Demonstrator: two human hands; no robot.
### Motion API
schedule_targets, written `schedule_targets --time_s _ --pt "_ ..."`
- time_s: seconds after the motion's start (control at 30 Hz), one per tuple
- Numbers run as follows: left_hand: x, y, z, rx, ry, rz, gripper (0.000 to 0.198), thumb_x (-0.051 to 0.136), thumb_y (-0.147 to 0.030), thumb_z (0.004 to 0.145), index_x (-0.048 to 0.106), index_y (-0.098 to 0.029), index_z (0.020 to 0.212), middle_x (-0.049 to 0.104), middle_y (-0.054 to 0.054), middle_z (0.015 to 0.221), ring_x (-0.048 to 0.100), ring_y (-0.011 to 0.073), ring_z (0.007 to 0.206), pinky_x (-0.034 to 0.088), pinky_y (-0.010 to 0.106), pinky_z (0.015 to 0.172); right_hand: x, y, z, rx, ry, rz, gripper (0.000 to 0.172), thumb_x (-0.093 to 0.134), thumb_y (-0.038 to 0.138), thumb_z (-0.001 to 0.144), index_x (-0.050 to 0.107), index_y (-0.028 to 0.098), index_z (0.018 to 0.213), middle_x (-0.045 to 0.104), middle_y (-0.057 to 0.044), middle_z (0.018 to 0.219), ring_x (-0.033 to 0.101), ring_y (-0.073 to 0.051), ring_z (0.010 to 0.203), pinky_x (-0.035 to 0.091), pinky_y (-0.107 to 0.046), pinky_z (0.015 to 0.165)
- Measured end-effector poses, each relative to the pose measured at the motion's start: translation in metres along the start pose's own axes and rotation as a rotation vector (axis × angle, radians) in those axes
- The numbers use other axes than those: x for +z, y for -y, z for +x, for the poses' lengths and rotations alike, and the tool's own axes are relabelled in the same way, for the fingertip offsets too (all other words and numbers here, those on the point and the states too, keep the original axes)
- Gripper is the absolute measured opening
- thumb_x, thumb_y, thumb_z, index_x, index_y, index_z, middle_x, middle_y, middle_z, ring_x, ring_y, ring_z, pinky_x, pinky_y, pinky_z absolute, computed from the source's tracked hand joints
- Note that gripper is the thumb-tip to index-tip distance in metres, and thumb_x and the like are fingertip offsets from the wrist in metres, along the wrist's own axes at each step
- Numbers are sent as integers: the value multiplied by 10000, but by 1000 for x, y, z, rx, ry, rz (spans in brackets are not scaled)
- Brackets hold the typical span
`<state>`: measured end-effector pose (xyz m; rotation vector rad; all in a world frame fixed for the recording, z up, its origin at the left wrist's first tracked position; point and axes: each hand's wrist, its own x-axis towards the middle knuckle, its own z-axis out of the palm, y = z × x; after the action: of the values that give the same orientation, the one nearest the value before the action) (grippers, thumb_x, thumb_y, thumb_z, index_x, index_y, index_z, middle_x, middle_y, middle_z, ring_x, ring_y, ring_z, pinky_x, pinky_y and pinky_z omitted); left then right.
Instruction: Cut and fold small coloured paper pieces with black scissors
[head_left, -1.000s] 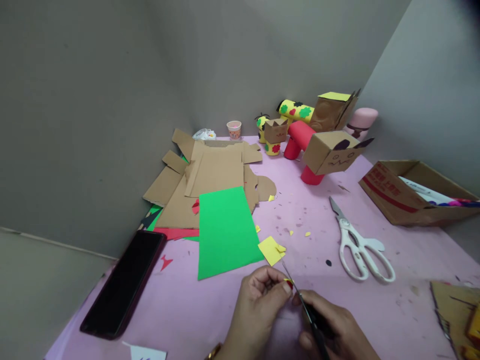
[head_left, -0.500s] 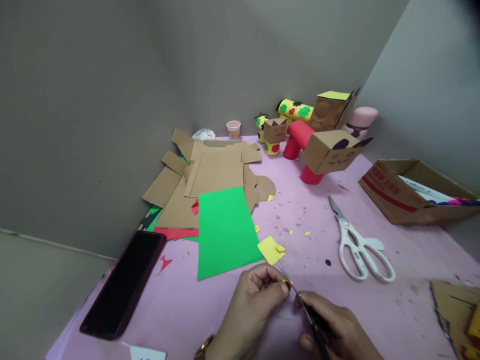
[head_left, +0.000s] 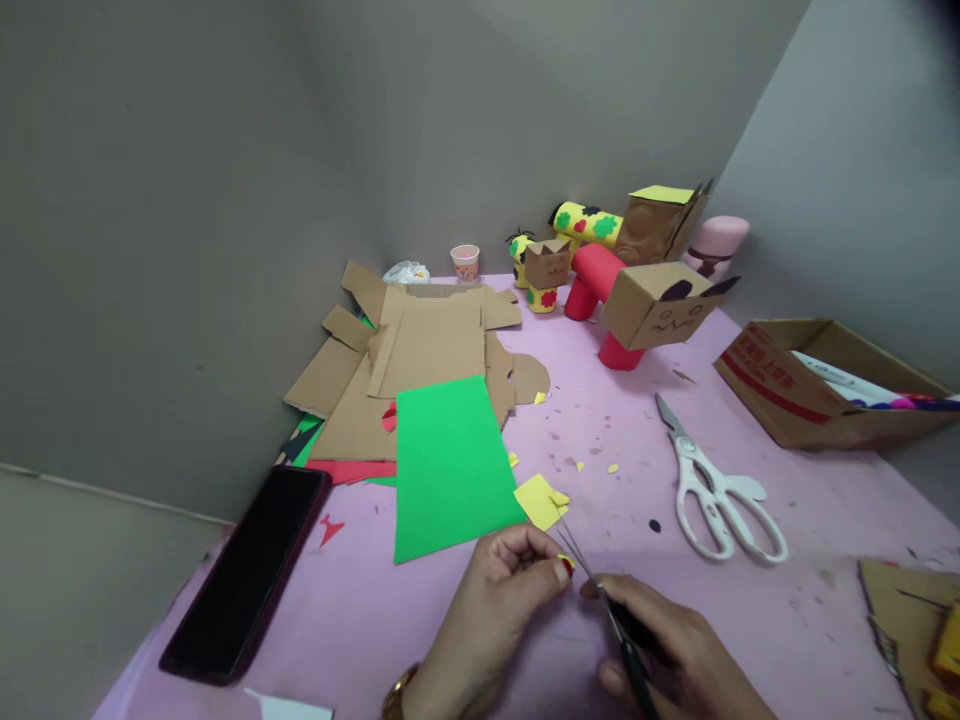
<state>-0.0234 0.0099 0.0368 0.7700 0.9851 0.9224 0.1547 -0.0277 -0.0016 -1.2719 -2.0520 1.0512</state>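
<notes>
My left hand pinches a tiny yellow paper bit between thumb and fingers, low in the middle of the view. My right hand grips small dark-handled scissors, whose thin blades point up-left and meet the yellow bit. Just beyond the fingertips lies a yellow paper scrap beside a green paper sheet on the pink table.
White scissors lie to the right. A black phone rests at the left edge. Flat cardboard pieces, cardboard-and-tube animal figures, a paper cup and an open cardboard box stand farther back.
My hands have shifted slightly; the scissor blades have closed in on the yellow bit. The view has drifted a little. Nothing else on the table has moved.
</notes>
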Motion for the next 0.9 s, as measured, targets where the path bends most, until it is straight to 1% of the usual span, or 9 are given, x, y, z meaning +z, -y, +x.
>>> schedule_targets --time_s 0.17,0.27,0.5,0.67,0.9 --pt "1 -2 0 21 17 -5 43 631 -133 623 610 -148 589 563 -27 585 447 111 585 341 223 596 2 -4 -1 -12 22 -12 372 608 247 763 560 207 1130 661 -31 748 648 -208 644 522 -261 612" --pt "1 -5 0 35 35 4 42 603 -118 617 610 -152 594 559 -32 583 445 109 583 338 218 581 2 -4 -2 -8 25 -26 358 612 253 760 573 219 1114 682 -42 784 647 -205 635 521 -261 604" --pt "-1 -4 1 25 41 68 62 563 -109 595 595 -162 592 536 -39 564 426 111 568 330 226 565 -1 5 1 43 116 -40 303 569 296 779 604 157 1046 692 -95 803 625 -226 647 502 -289 592" --pt "-3 -3 1 35 61 80 57 560 -120 593 596 -163 589 541 -34 566 438 115 571 330 231 562 -1 5 1 34 120 -52 277 562 289 772 615 150 1005 665 -70 738 606 -209 591 476 -263 545" --pt "-3 -2 2 50 74 33 23 594 -139 613 609 -154 606 565 -25 581 455 116 577 345 232 576 -1 3 2 8 107 -94 318 568 308 790 609 138 1056 668 -63 731 620 -198 568 473 -243 523"
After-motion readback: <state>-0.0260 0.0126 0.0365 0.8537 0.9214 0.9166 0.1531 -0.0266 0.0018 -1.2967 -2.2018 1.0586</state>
